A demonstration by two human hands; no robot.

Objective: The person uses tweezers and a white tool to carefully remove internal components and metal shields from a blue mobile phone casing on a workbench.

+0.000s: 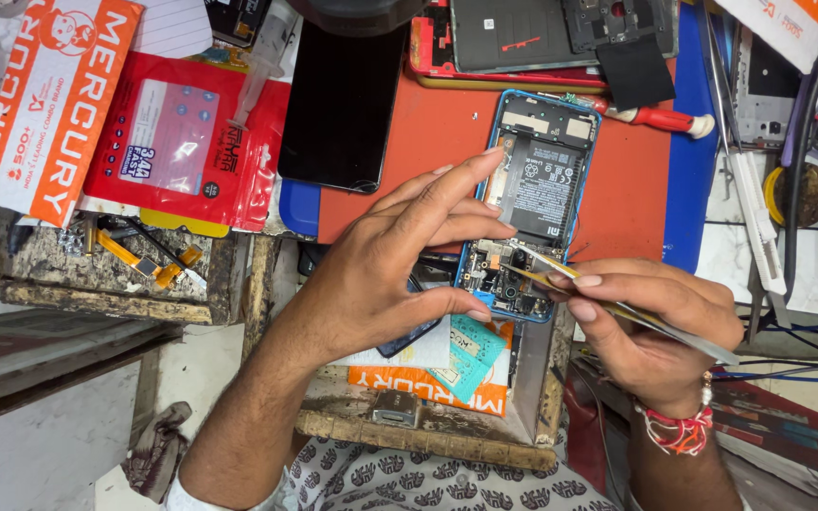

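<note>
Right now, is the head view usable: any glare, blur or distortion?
Head view: even, soft light, no hard shadows; the open phone and tweezers are sharp; faint sheen on the black screen; left hand and right hand unblurred; edges bend slightly from the wide lens.

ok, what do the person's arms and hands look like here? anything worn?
Both forearms are bare, no gloves. The left hand carries no ring or band that shows. The right hand has a bracelet of red and white threads with pale beads at the wrist. White fabric edges both elbows.
</note>
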